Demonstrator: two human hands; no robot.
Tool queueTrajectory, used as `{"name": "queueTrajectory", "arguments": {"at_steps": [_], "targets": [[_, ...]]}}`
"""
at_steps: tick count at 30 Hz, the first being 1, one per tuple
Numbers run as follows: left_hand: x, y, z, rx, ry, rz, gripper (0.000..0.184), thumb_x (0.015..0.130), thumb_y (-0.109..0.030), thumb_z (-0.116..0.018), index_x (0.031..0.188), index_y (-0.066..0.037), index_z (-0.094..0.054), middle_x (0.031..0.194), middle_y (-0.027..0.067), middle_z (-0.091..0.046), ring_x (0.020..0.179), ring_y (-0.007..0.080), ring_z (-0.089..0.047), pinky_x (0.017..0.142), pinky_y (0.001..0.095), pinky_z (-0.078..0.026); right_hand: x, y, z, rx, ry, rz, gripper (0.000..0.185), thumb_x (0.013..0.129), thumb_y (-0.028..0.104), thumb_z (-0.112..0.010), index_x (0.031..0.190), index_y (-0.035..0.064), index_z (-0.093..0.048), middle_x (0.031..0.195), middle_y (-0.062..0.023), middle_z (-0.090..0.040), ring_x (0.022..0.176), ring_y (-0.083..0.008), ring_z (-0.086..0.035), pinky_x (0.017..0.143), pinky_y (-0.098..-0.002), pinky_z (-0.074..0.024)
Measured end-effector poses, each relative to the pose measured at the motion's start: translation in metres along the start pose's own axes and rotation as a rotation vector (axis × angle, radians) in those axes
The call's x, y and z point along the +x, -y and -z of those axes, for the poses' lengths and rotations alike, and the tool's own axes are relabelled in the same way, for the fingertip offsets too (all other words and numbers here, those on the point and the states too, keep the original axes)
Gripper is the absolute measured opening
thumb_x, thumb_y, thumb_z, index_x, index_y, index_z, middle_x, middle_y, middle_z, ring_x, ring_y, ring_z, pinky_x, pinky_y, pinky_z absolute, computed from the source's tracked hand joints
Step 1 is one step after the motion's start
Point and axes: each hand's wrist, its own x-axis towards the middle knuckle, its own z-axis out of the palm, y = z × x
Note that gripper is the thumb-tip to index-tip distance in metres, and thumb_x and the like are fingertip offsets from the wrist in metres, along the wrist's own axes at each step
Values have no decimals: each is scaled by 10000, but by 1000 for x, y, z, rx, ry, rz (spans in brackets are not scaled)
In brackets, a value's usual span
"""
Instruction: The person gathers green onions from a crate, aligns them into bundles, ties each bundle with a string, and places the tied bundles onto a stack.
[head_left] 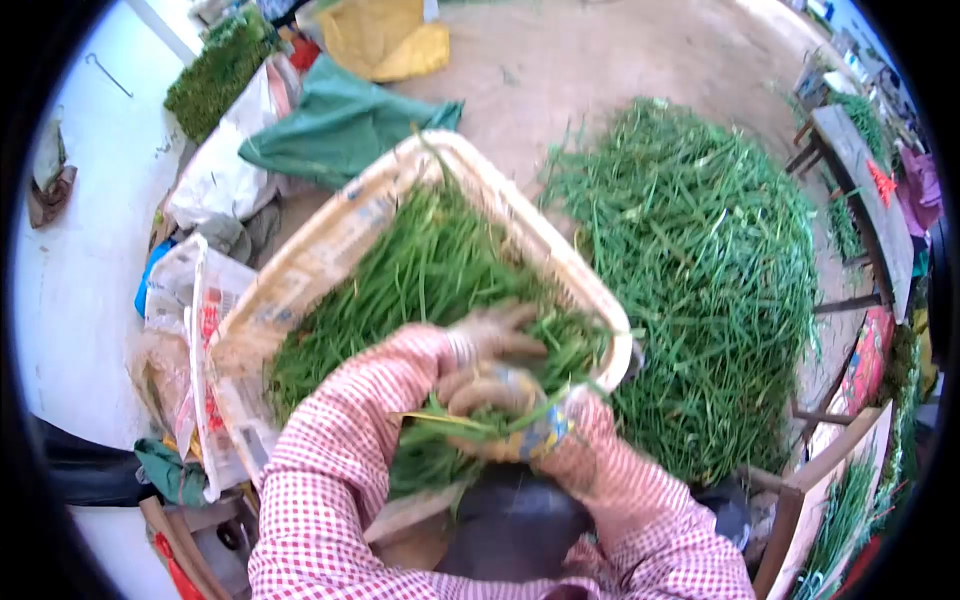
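A pale plastic crate (300, 262) in front of me holds a heap of long, thin green leaves (420, 250). My left hand (495, 335), in a light glove, lies over these leaves with its fingers stretched out. Motion blurs it slightly. Closer to my body, my right hand (500, 400), in a patterned glove, has its fingers curled round a small bunch of the same leaves (455, 425). Some leaf ends stick out to the left of that hand.
On the floor at right lies a large pile of green leaves (700, 290). Wooden benches (865, 200) stand beyond it. A second clear crate (197, 350), a green sack (335, 125), a white sack (225, 160) and a yellow sack (385, 40) are at left and back.
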Motion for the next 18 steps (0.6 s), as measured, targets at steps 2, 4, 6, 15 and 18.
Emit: {"name": "queueTrajectory", "arguments": {"at_steps": [2,4,6,15,18], "targets": [[7,0,-30,238,118,107,626,782,-373,-633,1370,-379,-417,1545,166,-136,1411,428,-136,1084,625,-204,-2,16,2,76,-31,-19,243,679,78,-771,859,63,-608,909,-96,-639,850,-258,-637,731,-355,-512],[10,1,-27,414,201,177,675,786,-448,-588,1407,-421,-325,1558,151,-86,1418,416,-117,1063,646,-218,4,24,3,93,-112,7,248,668,62,-789,839,56,-610,920,-112,-643,874,-241,-652,747,-341,-517],[14,-12,-11,498,269,209,646,845,-494,-525,1436,-360,-299,1561,138,-86,1423,387,-124,1054,632,-242,2,43,16,145,-138,-34,242,682,56,-784,861,50,-621,955,-126,-650,939,-263,-651,804,-358,-519],[20,-34,-18,417,265,503,636,869,-519,-475,1450,-397,-248,1574,80,-72,1438,330,-89,1084,596,-218,-44,158,117,507,-810,93,448,712,165,-790,1045,147,-490,1063,-87,-579,1050,-323,-575,905,-481,-501],[23,-36,-23,471,315,671,641,871,-521,-476,1454,-400,-240,1576,72,-77,1439,318,-94,1099,570,-220,-101,230,170,352,-919,79,526,775,275,-698,1230,94,-506,1121,-127,-602,1027,-301,-593,907,-449,-502]]}}
